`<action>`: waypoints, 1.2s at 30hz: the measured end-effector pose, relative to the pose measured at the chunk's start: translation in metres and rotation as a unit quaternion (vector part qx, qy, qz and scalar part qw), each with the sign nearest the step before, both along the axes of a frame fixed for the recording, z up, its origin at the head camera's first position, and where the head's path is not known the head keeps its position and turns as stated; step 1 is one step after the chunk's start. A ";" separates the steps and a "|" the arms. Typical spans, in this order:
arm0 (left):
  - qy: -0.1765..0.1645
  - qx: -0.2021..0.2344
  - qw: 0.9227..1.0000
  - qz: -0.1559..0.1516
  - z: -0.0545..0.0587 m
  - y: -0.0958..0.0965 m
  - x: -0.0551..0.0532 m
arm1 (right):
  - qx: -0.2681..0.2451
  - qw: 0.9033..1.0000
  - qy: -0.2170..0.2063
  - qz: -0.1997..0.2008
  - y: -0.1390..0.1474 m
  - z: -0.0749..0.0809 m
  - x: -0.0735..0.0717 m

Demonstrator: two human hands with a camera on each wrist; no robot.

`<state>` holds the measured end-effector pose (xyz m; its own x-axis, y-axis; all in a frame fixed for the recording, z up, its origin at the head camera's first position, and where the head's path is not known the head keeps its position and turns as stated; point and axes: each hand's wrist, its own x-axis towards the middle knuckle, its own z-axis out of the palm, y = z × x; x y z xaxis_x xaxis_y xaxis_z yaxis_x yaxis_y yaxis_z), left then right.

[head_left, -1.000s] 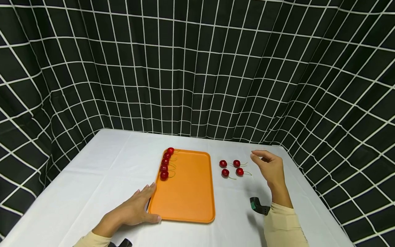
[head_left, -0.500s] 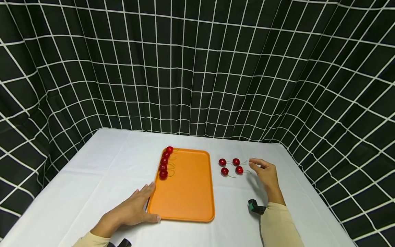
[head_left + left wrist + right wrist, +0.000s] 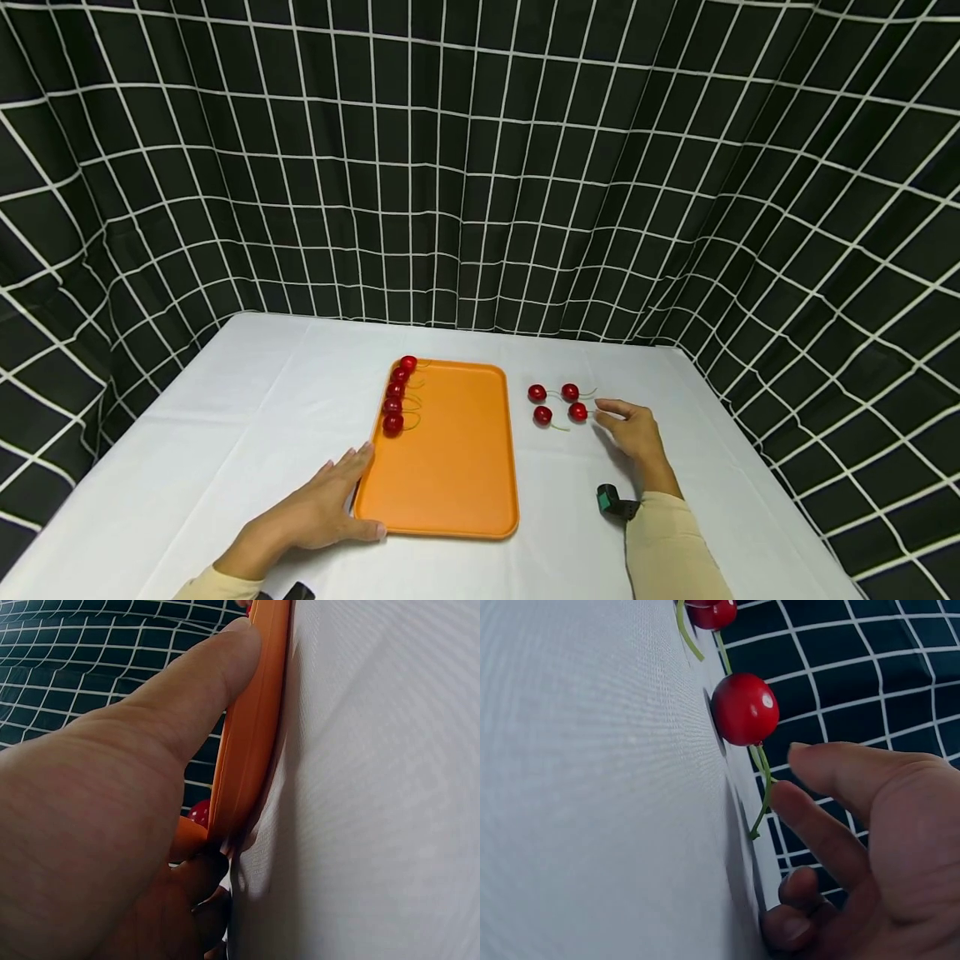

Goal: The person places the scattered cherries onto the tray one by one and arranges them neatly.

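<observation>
My left hand (image 3: pixel 318 506) rests at the near left corner of an orange tray (image 3: pixel 450 475), fingers extended along its left edge and thumb against the front rim. Several red cherries with thin stems line the tray's upper left edge, the nearest cherry (image 3: pixel 393 425) just beyond my left fingertips. To the right of the tray, my right hand (image 3: pixel 632 432) is beside the nearest right cherry (image 3: pixel 577 412) on the table. In the right wrist view its thumb and index finger are spread apart close to the green stem (image 3: pixel 765 791) of that cherry (image 3: pixel 745 709).
Three other cherries lie close by on the white tablecloth (image 3: pixel 570 500), among them a front left cherry (image 3: pixel 542 415). A black curtain (image 3: pixel 450 167) with a white grid surrounds the table at the back and sides. Each wrist wears a black camera, such as the right wrist camera (image 3: pixel 609 498).
My right hand has come down and to the left, toward the stem of the near right cherry. The left hand stays at the tray corner. The head view has shifted slightly.
</observation>
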<state>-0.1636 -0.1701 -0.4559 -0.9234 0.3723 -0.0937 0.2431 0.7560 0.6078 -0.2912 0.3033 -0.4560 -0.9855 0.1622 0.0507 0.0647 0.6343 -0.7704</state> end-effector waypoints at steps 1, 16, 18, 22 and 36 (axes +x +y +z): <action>-0.002 -0.001 1.000 -0.001 -0.001 0.000 0.000 | 0.003 1.000 0.000 0.003 0.000 -0.001 0.000; -0.005 0.009 1.000 0.000 0.001 -0.001 0.003 | 0.029 0.999 0.036 0.006 -0.006 -0.007 -0.003; -0.004 0.012 1.000 -0.002 0.001 -0.001 0.003 | 0.025 0.999 0.034 -0.001 -0.005 -0.006 -0.004; -0.002 0.012 1.000 -0.003 0.001 -0.002 0.003 | -0.015 0.999 0.026 -0.018 -0.005 -0.005 -0.004; -0.003 0.013 1.000 -0.006 0.002 -0.001 0.002 | -0.095 0.994 0.040 -0.025 -0.005 0.015 0.007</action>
